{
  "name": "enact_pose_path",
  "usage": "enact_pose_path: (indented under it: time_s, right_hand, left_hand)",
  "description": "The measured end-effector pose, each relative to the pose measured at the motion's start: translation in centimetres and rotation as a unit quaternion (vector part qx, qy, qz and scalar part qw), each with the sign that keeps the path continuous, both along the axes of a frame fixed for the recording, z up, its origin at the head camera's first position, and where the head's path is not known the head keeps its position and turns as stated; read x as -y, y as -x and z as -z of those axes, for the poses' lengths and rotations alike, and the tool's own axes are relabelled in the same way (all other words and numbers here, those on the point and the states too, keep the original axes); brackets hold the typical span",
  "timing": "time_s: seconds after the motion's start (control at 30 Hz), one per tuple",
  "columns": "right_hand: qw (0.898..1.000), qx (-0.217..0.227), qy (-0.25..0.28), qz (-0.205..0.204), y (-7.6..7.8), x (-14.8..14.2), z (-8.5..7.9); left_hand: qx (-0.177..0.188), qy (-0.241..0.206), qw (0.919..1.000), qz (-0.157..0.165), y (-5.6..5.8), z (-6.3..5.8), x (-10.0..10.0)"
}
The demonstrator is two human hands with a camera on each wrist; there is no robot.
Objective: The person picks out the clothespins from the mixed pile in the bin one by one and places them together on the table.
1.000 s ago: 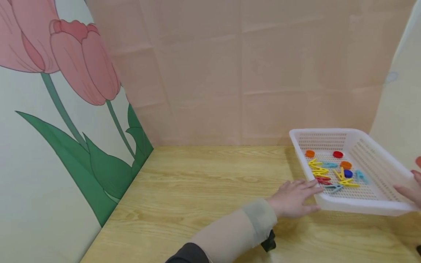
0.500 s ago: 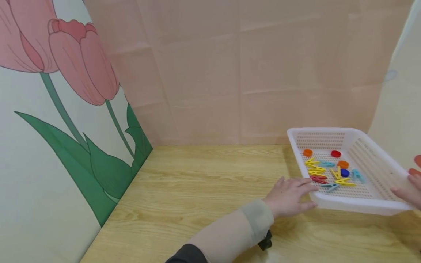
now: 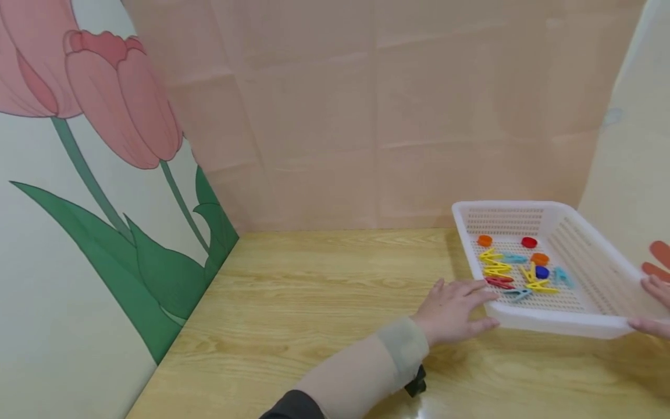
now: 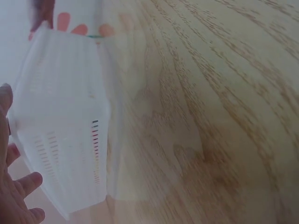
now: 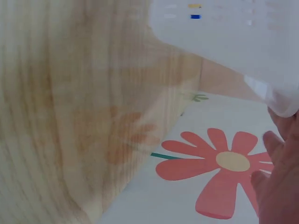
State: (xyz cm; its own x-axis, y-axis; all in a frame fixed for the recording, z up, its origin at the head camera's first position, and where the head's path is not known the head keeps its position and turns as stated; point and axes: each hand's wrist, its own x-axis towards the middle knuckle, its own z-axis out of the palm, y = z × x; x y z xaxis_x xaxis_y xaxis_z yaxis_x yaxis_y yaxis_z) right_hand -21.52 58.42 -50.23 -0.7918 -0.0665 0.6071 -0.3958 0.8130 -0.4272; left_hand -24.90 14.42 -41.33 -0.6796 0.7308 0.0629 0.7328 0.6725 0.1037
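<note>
A white plastic basket (image 3: 555, 323) stands at the right side of the table, with perforated walls and floor. Inside lie yellow clothespins (image 3: 496, 270), red clothespins (image 3: 499, 282), light blue clothespins (image 3: 518, 294) and bottle caps, among them a blue cap (image 3: 542, 272) and a red cap (image 3: 529, 242). My left hand (image 3: 454, 311) is at the basket's near left corner, fingers spread and fingertips at the rim. At the near right corner is my right hand (image 3: 656, 308), partly cut off by the frame edge. Its fingers (image 5: 275, 161) reach the rim in the right wrist view.
The wood-grain table (image 3: 324, 302) meets a pinkish-beige cloth backdrop (image 3: 314, 116) behind. A side panel with painted tulips (image 3: 125, 105) stands at the left. Another pale panel (image 3: 633, 163) with a painted red flower (image 5: 232, 161) rises close beside the basket's right.
The head view has turned slightly right, so everything shifts a little left. My right hand has moved outward from over the basket's inside to its near right rim. The left hand stays at the rim.
</note>
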Motion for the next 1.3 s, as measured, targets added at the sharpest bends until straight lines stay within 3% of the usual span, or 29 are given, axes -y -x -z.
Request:
enact_pose_path:
  time_s: [0.17, 0.4, 0.6, 0.73, 0.93, 1.03, 1.3]
  right_hand:
    - [0.999, -0.028, -0.021, -0.006, -0.2, -0.2, -0.7]
    - [0.998, 0.045, -0.042, 0.023, -1.1, 1.4, -2.8]
    - [0.995, 0.051, -0.079, 0.011, -1.8, 1.5, -3.7]
    - [0.994, 0.039, -0.100, -0.001, -2.2, 1.3, -4.3]
    - [0.980, -0.023, -0.194, -0.026, -2.2, 1.1, -5.1]
    - [0.978, -0.028, -0.206, -0.036, -2.2, 1.3, -5.5]
    - [0.975, 0.067, -0.210, 0.032, -3.8, 3.1, -6.6]
  left_hand:
    - [-0.005, -0.020, 0.9998, 0.000, -0.2, -0.4, 0.0]
    - [-0.003, -0.037, 0.9993, -0.005, -0.2, -0.3, -0.4]
    - [-0.009, -0.053, 0.9985, 0.000, 0.0, -0.1, -0.8]
    - [-0.013, -0.065, 0.9978, 0.001, 0.1, 0.0, -1.0]
    - [-0.003, -0.086, 0.9963, -0.001, 0.3, 0.3, -1.2]
    - [0.001, -0.094, 0.9956, -0.001, 0.2, 0.3, -1.2]
    - [0.003, -0.108, 0.9941, -0.003, -0.2, 0.5, -0.8]
